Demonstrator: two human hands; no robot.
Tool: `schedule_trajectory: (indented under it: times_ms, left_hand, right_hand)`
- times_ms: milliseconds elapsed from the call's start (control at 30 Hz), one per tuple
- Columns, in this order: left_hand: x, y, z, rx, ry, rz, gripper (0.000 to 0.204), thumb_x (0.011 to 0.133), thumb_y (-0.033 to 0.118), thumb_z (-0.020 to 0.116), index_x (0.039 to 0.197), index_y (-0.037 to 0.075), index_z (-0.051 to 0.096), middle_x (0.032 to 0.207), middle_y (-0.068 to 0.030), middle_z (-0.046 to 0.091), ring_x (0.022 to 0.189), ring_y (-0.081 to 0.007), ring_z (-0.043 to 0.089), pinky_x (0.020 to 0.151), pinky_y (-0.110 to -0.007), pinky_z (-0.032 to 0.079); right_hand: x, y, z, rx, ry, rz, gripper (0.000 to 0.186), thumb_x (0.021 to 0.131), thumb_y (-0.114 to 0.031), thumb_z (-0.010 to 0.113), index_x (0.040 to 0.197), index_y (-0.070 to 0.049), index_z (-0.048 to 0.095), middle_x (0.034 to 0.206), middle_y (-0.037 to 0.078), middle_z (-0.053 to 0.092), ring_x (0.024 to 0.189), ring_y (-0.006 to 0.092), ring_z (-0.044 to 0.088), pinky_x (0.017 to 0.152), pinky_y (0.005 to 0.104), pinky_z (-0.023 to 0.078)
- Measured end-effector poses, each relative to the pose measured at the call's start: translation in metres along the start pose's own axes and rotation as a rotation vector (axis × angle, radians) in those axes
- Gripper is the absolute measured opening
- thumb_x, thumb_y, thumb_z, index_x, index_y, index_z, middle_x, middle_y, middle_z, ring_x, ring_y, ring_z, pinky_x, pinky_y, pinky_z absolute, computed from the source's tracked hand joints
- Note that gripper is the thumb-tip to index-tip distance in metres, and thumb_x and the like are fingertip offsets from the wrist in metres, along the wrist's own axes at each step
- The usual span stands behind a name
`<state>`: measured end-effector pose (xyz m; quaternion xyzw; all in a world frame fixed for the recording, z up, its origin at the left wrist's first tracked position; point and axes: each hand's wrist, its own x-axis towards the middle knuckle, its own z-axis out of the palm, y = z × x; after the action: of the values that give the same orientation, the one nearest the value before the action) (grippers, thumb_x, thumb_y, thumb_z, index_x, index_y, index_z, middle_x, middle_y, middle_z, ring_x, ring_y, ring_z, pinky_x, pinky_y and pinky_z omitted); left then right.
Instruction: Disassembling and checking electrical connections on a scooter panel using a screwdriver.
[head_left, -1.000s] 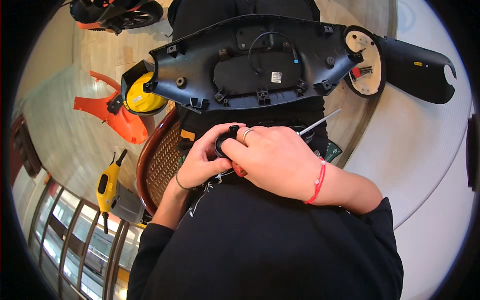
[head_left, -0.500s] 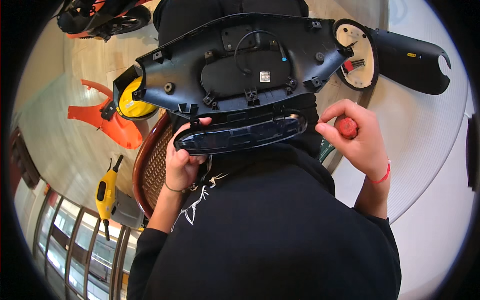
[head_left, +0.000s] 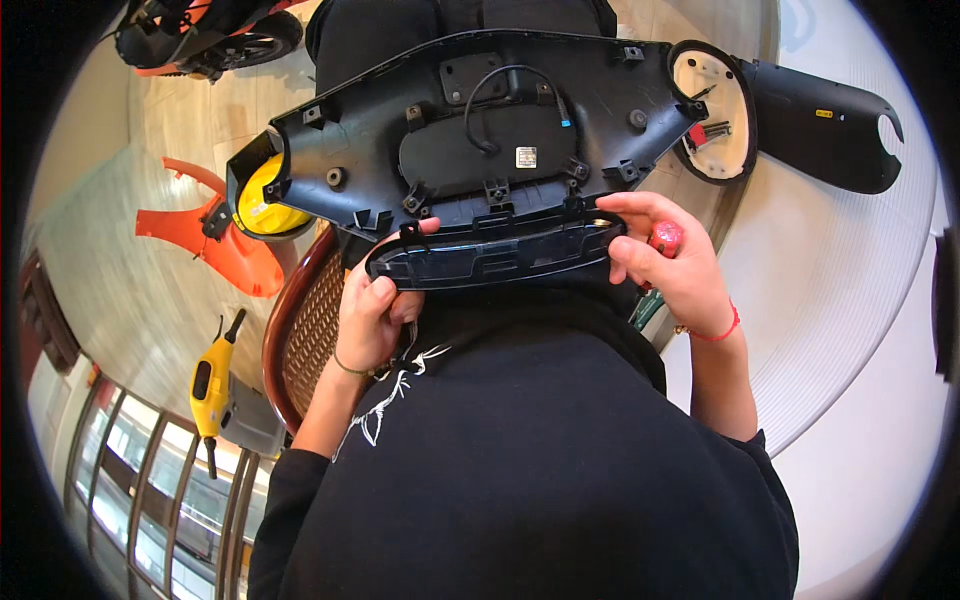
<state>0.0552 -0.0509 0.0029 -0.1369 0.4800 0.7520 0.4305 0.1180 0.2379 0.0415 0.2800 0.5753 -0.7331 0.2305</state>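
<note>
Steadying a dark curved strip (head_left: 500, 258) just beside the black shell (head_left: 365, 145).
Left fingers (head_left: 380, 290) grip one end, right fingers (head_left: 640, 257) the other, with a red handle (head_left: 665, 238); it seems a positioning step, and the next move asks for level support.

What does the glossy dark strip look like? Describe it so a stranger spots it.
Find the big black panel. Below it in the picture, the dark strip spans between left hand and right hand. It is slimmer and glossier than the panel.

head fisheye, left of worn pair: looks down past black shirt (head_left: 520, 450); left hand (head_left: 368, 322), right hand (head_left: 680, 275) near.
</note>
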Motion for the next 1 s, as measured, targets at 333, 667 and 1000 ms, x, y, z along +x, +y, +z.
schedule_trajectory:
  times_ms: [333, 667, 1000]
  left_hand:
    - [-0.002, -0.003, -0.010, 0.289, -0.002, -0.024, 0.030, 0.095, 0.032, 0.048, 0.101, 0.003, 0.051, 0.063, 0.0046, 0.038, 0.055, -0.0042, 0.031, 0.051, -0.020, 0.025]
    - [-0.002, 0.003, 0.000, 0.358, 0.081, -0.078, 0.033, 0.095, 0.038, 0.040, 0.098, 0.006, 0.046, 0.061, 0.0021, 0.040, 0.050, -0.0042, 0.031, 0.047, -0.019, 0.025]
    - [0.003, 0.007, 0.001, 0.281, 0.158, -0.171, 0.037, 0.094, 0.035, 0.048, 0.067, 0.010, 0.042, 0.057, 0.0040, 0.039, 0.048, -0.0028, 0.031, 0.044, -0.019, 0.024]
  right_hand:
    - [0.004, -0.001, 0.008, -0.013, 0.212, -0.073, 0.043, 0.084, -0.011, 0.066, 0.122, -0.004, 0.047, 0.087, 0.006, 0.061, 0.063, 0.0074, 0.058, 0.050, 0.0166, 0.039]
    - [0.007, 0.004, 0.008, -0.021, 0.216, -0.062, 0.041, 0.086, -0.014, 0.064, 0.122, -0.007, 0.047, 0.081, 0.002, 0.059, 0.065, 0.0069, 0.058, 0.051, 0.0169, 0.038]
    - [0.012, 0.009, 0.009, -0.052, 0.281, -0.103, 0.033, 0.085, -0.011, 0.065, 0.114, -0.004, 0.052, 0.086, 0.003, 0.055, 0.069, 0.0080, 0.057, 0.060, 0.0200, 0.047]
